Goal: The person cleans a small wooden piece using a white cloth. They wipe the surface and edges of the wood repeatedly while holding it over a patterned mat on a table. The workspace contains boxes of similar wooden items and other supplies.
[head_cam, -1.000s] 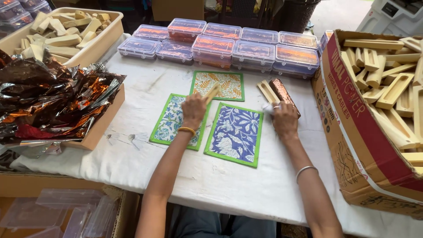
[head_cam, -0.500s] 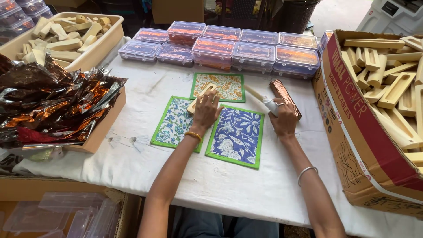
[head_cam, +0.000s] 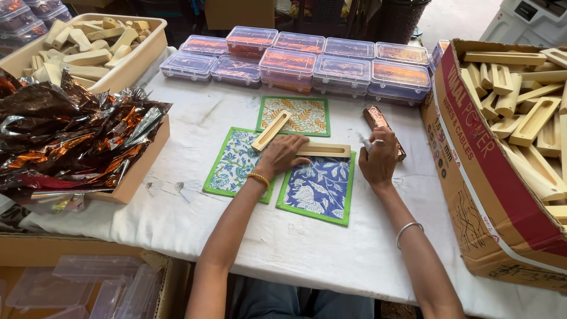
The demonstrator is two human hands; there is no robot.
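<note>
White cloth covers the table [head_cam: 195,230], whose right edge is hidden under a cardboard box [head_cam: 472,195] of wooden pieces, cut off by the frame. Near the middle lie three printed mats; on the blue mat [head_cam: 319,189] the left hand [head_cam: 282,155] presses flat, fingers spread, on a slotted wooden holder [head_cam: 328,150]. The right hand [head_cam: 378,158] is curled round a small white object [head_cam: 365,142], too hidden to identify, beside a foil-wrapped bar [head_cam: 378,120]
</note>
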